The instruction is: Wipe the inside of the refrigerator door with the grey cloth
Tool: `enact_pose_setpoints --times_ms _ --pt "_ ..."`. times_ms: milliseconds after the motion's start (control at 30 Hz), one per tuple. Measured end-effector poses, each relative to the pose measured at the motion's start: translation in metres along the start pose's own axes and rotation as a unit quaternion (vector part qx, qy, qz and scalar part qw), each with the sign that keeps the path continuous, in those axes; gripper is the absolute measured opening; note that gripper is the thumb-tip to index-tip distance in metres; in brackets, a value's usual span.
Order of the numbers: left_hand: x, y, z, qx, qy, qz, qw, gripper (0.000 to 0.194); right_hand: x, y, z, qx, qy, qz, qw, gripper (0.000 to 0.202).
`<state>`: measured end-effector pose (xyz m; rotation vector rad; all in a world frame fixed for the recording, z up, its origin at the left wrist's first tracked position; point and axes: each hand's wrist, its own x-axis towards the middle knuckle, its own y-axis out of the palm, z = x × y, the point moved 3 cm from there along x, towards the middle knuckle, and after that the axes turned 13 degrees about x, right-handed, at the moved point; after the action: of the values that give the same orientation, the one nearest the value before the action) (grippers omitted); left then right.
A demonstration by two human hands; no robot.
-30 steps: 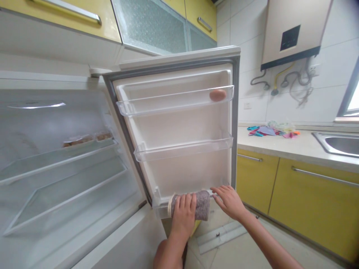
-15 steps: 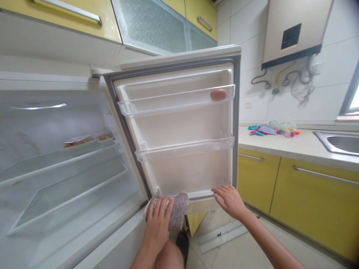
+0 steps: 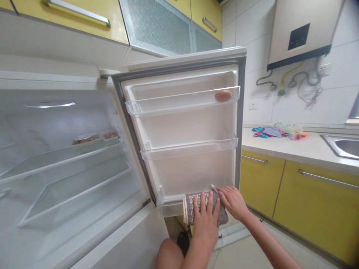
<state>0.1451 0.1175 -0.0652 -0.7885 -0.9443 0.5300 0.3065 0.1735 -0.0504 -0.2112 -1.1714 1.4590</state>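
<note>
A folded grey patterned cloth (image 3: 223, 216) lies against the lowest clear shelf (image 3: 171, 210) of the opened fridge door (image 3: 185, 172). My left hand (image 3: 206, 215) rests flat on the cloth with its fingers spread. At the cloth's right edge is my right hand (image 3: 232, 201), its fingers bent over the shelf rim near the door's lower right corner; whether they pinch the cloth is unclear. A brown egg (image 3: 223, 96) sits at the right end of the top door shelf (image 3: 179, 105). Below that runs a middle door shelf (image 3: 190, 148).
The fridge interior (image 3: 70, 127) on the left has glass shelves and packed food (image 3: 85, 139). On the right, a counter (image 3: 294, 149) holds colourful cloths (image 3: 272, 132) beside a sink (image 3: 346, 146). A water heater (image 3: 303, 33) hangs above. My knee (image 3: 166, 254) shows below.
My left hand and the cloth have moved right along the bottom shelf, up against my right hand. My right hand stays near the same corner. The view has shifted slightly.
</note>
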Motion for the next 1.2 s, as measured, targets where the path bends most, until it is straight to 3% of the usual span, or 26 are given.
enact_pose_setpoints --times_ms 67,133,200,267,333,433,533,600,767,1000,1200 --pt "0.005 -0.008 -0.002 -0.038 0.007 0.006 0.999 0.084 0.001 0.0 -0.004 0.006 0.003 -0.021 1.0 0.046" --pt "0.006 -0.014 0.009 -0.067 0.026 0.018 0.997 0.078 0.003 -0.001 -0.007 0.004 0.001 -0.038 0.999 0.044" --pt "0.004 -0.017 0.033 -0.069 0.014 0.041 0.997 0.064 0.003 -0.002 -0.007 -0.01 -0.004 -0.056 0.998 0.041" --pt "-0.001 -0.017 0.067 -0.051 -0.054 0.069 0.995 0.056 0.001 -0.003 0.0 -0.028 -0.016 -0.078 0.996 0.041" --pt "-0.011 -0.018 0.102 -0.032 -0.127 0.08 0.988 0.054 -0.004 0.002 0.019 -0.036 -0.048 -0.082 0.995 0.041" --pt "-0.03 -0.019 0.145 0.003 -0.179 0.06 0.982 0.049 -0.008 0.023 0.059 -0.048 -0.108 -0.029 0.993 0.043" --pt "-0.052 -0.014 0.179 0.012 -0.243 0.046 0.969 0.047 0.0 0.046 0.092 -0.111 -0.08 0.005 0.991 0.053" --pt "-0.065 -0.007 0.194 -0.032 -0.262 0.047 0.963 0.039 0.011 0.059 0.104 -0.147 -0.049 0.036 0.987 0.048" --pt "-0.083 0.006 0.205 -0.134 -0.268 0.113 0.947 0.037 0.039 0.082 0.134 -0.155 -0.066 0.113 0.979 0.028" --pt "-0.078 -0.009 0.209 -0.138 -0.241 0.2 0.94 0.039 0.074 0.121 0.183 -0.119 -0.086 0.174 0.974 0.023" --pt "-0.08 -0.018 0.212 -0.103 -0.259 0.212 0.937 0.039 0.076 0.116 0.175 -0.1 -0.071 0.179 0.976 0.039"
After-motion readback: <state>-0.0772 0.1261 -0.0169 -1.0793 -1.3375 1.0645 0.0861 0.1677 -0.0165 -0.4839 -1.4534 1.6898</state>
